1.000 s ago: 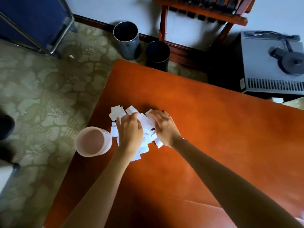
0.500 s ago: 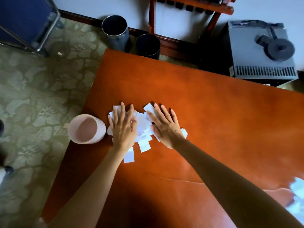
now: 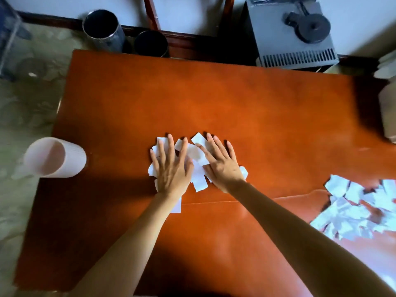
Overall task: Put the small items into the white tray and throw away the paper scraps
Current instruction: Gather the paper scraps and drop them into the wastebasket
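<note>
Now both hands flat, fingers spread, pressing paper scraps

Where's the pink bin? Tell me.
In the head view, the pink bin sits at the table's left edge, left of the left hand.

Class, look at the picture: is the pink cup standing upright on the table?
No, the pink cup lies on its side at the table's left edge.

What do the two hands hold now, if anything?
Nothing is gripped. The left hand and right hand lie flat, fingers spread, pressing on the paper scraps.
</note>
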The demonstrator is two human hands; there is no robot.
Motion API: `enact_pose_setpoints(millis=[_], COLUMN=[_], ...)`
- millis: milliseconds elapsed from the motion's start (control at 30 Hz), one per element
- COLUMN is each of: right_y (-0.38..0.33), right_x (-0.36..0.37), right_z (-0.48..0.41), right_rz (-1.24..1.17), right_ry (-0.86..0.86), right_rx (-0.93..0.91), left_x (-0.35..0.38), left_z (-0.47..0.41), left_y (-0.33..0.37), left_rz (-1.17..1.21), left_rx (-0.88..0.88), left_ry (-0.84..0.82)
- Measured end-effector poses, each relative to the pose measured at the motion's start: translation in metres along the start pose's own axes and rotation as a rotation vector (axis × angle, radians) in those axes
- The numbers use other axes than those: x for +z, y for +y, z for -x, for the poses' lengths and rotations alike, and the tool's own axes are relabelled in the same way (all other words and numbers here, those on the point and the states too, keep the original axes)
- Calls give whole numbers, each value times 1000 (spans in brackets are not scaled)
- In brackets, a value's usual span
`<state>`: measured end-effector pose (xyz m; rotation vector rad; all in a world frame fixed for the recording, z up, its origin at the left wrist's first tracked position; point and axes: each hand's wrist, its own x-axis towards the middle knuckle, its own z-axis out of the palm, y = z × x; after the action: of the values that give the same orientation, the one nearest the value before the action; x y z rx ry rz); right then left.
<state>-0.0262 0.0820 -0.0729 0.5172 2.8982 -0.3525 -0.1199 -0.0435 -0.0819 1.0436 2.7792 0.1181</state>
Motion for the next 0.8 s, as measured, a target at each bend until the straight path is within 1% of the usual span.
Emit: enact_pose_setpoints(millis=[133, 200, 300, 367, 433, 533, 600, 800], right_y=[49, 79, 132, 165, 196, 237, 263, 322], right_x=[-4, -5, -7, -10, -17, -25, -27, -27], right_z=[42, 66, 106, 130, 155, 186, 208, 255], right_rz=[-35, -8, 96, 118, 82, 5, 2, -78], right_ry=[73, 86, 28, -8, -52, -21, -43, -38], right_rx=[79, 94, 130, 170, 191, 186, 209, 271], left_x=[7, 12, 21, 26, 33, 43, 49, 59], left_z=[5, 11, 26, 37, 50, 70, 80, 101], left_y=[67, 101, 158, 196, 239, 296, 328, 393], left_rz=[12, 19, 25, 31, 38, 48, 55, 63], left_rx=[51, 73, 105, 109, 106, 93, 74, 36], left_ry=[-24, -40, -51, -49, -47, -67, -75, -78])
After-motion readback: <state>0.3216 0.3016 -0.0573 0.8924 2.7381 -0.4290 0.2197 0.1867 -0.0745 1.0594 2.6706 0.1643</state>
